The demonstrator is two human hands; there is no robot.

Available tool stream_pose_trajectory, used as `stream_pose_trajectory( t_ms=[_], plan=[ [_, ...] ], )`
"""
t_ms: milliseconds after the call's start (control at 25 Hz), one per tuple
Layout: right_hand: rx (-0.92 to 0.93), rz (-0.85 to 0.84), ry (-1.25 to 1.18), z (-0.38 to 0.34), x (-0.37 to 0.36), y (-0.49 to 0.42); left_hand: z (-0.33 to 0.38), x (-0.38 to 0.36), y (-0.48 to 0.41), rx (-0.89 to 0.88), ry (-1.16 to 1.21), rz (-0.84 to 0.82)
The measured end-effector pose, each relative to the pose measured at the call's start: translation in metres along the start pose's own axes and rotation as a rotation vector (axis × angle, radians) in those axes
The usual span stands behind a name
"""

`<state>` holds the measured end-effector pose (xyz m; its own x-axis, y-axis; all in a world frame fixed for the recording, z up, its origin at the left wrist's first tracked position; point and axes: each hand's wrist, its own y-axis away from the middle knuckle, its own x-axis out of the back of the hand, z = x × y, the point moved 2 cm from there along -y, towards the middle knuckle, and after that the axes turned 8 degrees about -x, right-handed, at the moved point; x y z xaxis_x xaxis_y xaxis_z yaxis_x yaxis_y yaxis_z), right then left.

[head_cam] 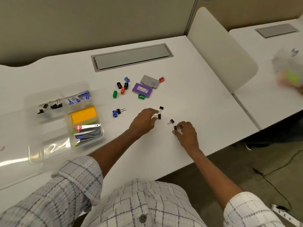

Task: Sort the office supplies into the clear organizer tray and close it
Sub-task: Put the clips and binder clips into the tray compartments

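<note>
We are on the binder-clip step. Our left hand [144, 121] pinches one black clip [159, 116] at curled fingertips, and our right hand [186, 131], fingers bent, seems to grip a second clip [175, 127], though the fingers hide most of it. Both hands work mid-table [196, 95], toward the front edge, while the clear organizer tray [49, 138] lies uncovered near the left front with clips already in its far-left compartment [49, 106]. Next, we judge, comes gathering the two loose clips [171, 121] by our hands, then carrying them left to that compartment; the sharpeners [122, 86] remain unsorted.
</note>
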<state>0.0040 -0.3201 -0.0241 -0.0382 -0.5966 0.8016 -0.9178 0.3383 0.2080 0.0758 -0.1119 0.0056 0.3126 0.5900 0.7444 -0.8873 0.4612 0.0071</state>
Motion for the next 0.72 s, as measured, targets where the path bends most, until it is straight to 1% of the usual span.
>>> stream_pose_trajectory(
  t_ms=[200,280,400,480,600,720],
  plan=[
    [-0.003,-0.024,-0.031,0.004,0.004,-0.01,0.005,-0.031,-0.018,-0.004,-0.084,-0.071],
    [0.003,-0.036,-0.042,0.003,0.008,-0.017,0.004,-0.04,-0.021,-0.019,-0.155,-0.095],
    [0.07,-0.036,-0.068,-0.008,0.014,-0.028,-0.002,-0.044,-0.023,-0.076,-0.323,-0.124],
    [0.125,-0.011,-0.09,-0.016,0.018,-0.035,-0.004,-0.045,-0.023,-0.104,-0.372,-0.13],
    [0.15,-0.028,-0.095,-0.025,0.021,-0.047,-0.003,-0.042,-0.026,-0.068,-0.341,-0.085],
    [0.156,-0.118,-0.088,-0.028,0.02,-0.052,-0.003,-0.034,-0.031,0.031,-0.145,0.054]
  ],
)
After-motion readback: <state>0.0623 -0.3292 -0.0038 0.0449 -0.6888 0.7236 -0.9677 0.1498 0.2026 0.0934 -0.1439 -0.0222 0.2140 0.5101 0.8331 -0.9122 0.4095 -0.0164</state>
